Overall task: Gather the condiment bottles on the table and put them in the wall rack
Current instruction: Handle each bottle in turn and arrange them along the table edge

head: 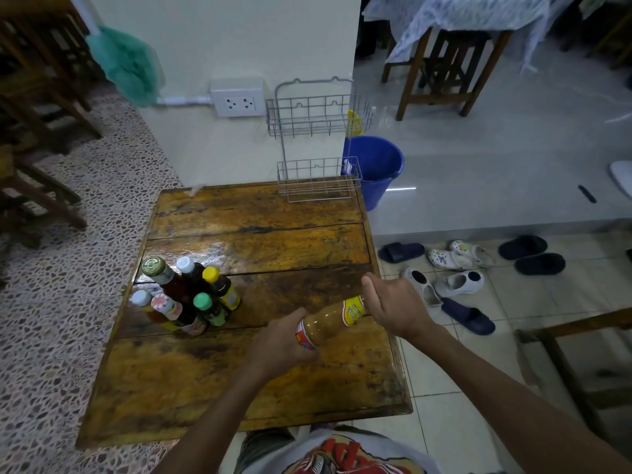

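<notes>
A bottle of brown sauce with a yellow and red label (329, 321) is held tilted over the wooden table (260, 241). My left hand (285, 340) grips its base and my right hand (393, 304) closes over its top end. Several other condiment bottles (186, 295) with green, white, yellow and gold caps stand clustered at the table's left. The white wire wall rack (318, 138) hangs on the wall beyond the table's far edge, its upper and lower baskets both empty.
A blue bucket (378, 169) stands on the floor right of the rack. A wall socket (239, 99) sits left of the rack. Several slippers and shoes (458, 268) lie on the tiles at the right. Wooden chairs stand at the left and far right.
</notes>
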`<state>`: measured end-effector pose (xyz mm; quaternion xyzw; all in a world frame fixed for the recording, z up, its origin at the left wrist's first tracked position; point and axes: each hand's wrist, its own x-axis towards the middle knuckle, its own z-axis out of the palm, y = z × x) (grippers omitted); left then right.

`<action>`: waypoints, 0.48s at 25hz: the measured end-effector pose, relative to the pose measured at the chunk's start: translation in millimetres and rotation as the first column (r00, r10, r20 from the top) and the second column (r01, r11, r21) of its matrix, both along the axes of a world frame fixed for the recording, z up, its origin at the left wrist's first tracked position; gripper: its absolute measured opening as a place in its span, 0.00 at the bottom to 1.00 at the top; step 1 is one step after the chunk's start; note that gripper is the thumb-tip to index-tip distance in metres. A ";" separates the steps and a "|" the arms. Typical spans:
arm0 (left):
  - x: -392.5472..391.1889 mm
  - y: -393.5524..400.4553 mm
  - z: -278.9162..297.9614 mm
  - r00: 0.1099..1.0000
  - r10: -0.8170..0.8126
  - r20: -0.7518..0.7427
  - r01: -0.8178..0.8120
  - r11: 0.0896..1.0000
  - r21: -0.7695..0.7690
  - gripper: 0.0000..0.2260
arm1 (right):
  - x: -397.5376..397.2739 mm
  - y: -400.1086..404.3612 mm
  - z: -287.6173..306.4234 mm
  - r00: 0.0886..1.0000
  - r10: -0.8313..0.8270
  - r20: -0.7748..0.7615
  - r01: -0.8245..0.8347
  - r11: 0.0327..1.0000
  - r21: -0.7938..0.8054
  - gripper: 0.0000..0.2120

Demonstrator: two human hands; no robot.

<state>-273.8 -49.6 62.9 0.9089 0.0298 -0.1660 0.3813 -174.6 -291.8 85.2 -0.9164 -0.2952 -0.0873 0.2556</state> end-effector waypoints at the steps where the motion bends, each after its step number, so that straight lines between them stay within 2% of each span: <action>1: -0.1 -1.8 0.6 0.999 0.006 0.032 -0.008 0.996 0.084 0.23 | -1.1 -0.2 -4.4 0.998 -0.038 -0.050 0.039 0.999 0.010 0.22; 5: -2.6 -4.6 -5.2 0.984 -0.031 0.178 -0.034 0.936 0.351 0.22 | -9.6 2.9 -19.2 0.967 -0.123 -0.222 0.130 0.991 0.017 0.22; 7: -3.9 -3.4 -11.5 0.971 -0.056 0.231 -0.055 0.894 0.446 0.22 | -10.5 4.6 -27.8 0.923 -0.176 -0.343 0.189 0.982 0.005 0.22; 9: -5.6 -3.7 -18.2 0.961 -0.091 0.261 -0.068 0.837 0.543 0.22 | -7.6 3.8 -32.2 0.815 -0.246 -0.525 0.191 0.969 -0.159 0.19; 10: -6.6 -4.4 -22.1 0.958 -0.108 0.267 -0.071 0.810 0.582 0.23 | -6.3 3.8 -33.1 0.751 -0.266 -0.604 0.118 0.954 -0.275 0.15; 11: -7.3 -4.5 -25.5 0.957 -0.117 0.264 -0.069 0.795 0.603 0.24 | -5.9 4.2 -32.3 0.721 -0.264 -0.641 0.045 0.940 -0.337 0.11; 12: -7.0 -4.0 -28.6 0.961 -0.116 0.251 -0.061 0.797 0.601 0.25 | -5.9 5.3 -28.6 0.731 -0.256 -0.633 0.006 0.929 -0.369 0.11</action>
